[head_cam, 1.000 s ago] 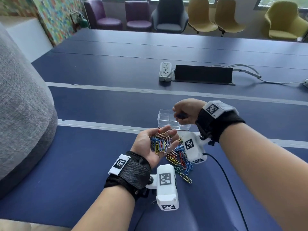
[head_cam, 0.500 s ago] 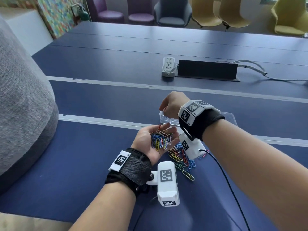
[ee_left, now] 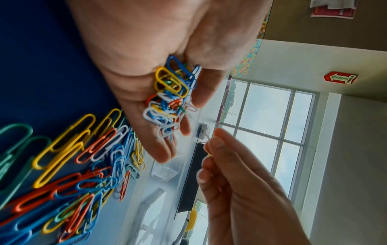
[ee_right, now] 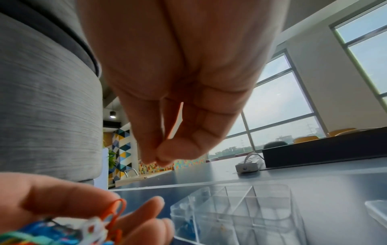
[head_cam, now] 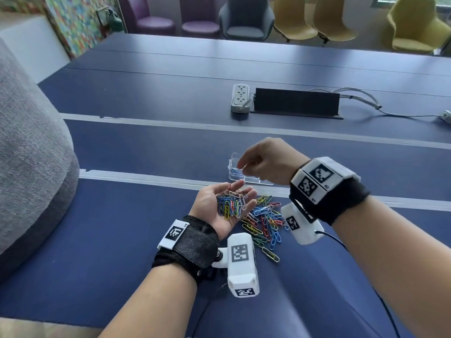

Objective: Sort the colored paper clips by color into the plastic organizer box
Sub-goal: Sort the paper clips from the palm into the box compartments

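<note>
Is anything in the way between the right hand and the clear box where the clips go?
Nothing visible is. The right hand hovers right over the open plastic organizer box, with no lid covering its compartments. The left hand, holding a bunch of paper clips, sits nearer, not between them.

Open blue table (head_cam: 136,240) left of loose clip pile (head_cam: 264,222); organizer box (head_cam: 235,170) just beyond, power strip (head_cam: 240,97) and grey cushion (head_cam: 26,167) well clear
</note>
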Motion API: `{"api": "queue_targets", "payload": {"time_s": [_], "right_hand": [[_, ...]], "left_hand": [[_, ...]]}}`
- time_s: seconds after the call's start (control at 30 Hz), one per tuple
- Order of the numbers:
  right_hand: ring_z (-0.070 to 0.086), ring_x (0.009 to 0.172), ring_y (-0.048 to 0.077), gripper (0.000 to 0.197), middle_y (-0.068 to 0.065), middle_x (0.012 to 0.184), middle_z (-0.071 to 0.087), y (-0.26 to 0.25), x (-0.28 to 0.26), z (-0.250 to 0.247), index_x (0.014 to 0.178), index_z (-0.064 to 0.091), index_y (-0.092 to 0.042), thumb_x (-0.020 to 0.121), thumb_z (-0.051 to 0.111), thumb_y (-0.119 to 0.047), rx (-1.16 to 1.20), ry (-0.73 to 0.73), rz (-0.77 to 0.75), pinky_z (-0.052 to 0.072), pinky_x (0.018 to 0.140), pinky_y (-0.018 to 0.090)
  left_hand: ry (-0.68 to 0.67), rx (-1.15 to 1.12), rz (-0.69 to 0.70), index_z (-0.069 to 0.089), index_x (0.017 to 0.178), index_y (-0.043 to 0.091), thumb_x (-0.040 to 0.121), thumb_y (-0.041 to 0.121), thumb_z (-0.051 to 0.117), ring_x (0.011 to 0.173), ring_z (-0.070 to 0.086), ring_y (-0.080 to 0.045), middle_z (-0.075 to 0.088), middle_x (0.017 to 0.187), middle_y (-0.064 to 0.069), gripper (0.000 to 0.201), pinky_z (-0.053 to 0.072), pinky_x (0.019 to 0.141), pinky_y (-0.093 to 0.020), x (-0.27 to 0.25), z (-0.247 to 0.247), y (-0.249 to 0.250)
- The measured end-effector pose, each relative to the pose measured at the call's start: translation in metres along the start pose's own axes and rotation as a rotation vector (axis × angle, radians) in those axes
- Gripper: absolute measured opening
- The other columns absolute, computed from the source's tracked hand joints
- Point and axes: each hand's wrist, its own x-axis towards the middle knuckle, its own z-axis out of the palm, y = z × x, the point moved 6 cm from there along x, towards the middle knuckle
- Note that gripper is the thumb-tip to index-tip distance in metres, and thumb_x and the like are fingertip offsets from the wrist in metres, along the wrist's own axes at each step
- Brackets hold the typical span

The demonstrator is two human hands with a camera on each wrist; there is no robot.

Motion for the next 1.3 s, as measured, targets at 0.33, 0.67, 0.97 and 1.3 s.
{"api": "queue_targets", "payload": {"time_s": [0.33, 0.67, 0.97, 1.3], "right_hand": [[0.06, 0.072, 0.007, 0.018, -0.004, 0.086, 0.073, -0.013, -0.025, 0.026, 0.096, 0.076, -0.024, 0.082, 0.066, -0.019, -0.175, -0.101, -0.114, 0.046, 0.07, 0.016], [0.057, 0.057, 0.0, 0.007, -0.008, 0.067, 0.068, 0.001, -0.016, 0.021, 0.079, 0.075, -0.021, 0.078, 0.069, -0.018, 0.08, -0.012, -0.056, 0.044, 0.059, 0.011], [0.063, 0.063, 0.006, 0.022, -0.008, 0.07, 0.07, 0.018, -0.019, 0.018, 0.087, 0.076, -0.023, 0.079, 0.066, -0.005, 0.246, -0.075, 0.014, 0.056, 0.068, 0.025], [0.039, 0.046, 0.015, 0.008, 0.005, 0.061, 0.045, 0.018, -0.028, 0.017, 0.071, 0.039, -0.017, 0.066, 0.044, -0.012, 1.107, -0.054, 0.246, 0.029, 0.04, 0.018]], "left_hand": [[-0.018, 0.068, 0.009, 0.053, 0.076, 0.004, 0.095, 0.016, 0.036, 0.082, 0.061, -0.033, 0.064, 0.083, -0.018, 0.028, 0.055, 0.068, -0.05, 0.002, 0.011, -0.004], [-0.047, 0.084, 0.017, 0.06, 0.087, -0.001, 0.095, 0.016, 0.036, 0.075, 0.067, -0.033, 0.068, 0.082, -0.019, 0.031, 0.054, 0.073, -0.05, 0.003, 0.013, -0.001], [-0.07, 0.101, 0.003, 0.061, 0.088, -0.001, 0.095, 0.016, 0.035, 0.092, 0.062, -0.036, 0.064, 0.094, -0.021, 0.031, 0.053, 0.078, -0.05, 0.007, 0.016, -0.005], [-0.066, 0.092, 0.002, 0.062, 0.096, 0.0, 0.097, 0.025, 0.034, 0.095, 0.064, -0.038, 0.064, 0.103, -0.022, 0.038, 0.051, 0.085, -0.049, 0.008, 0.013, -0.008]]}}
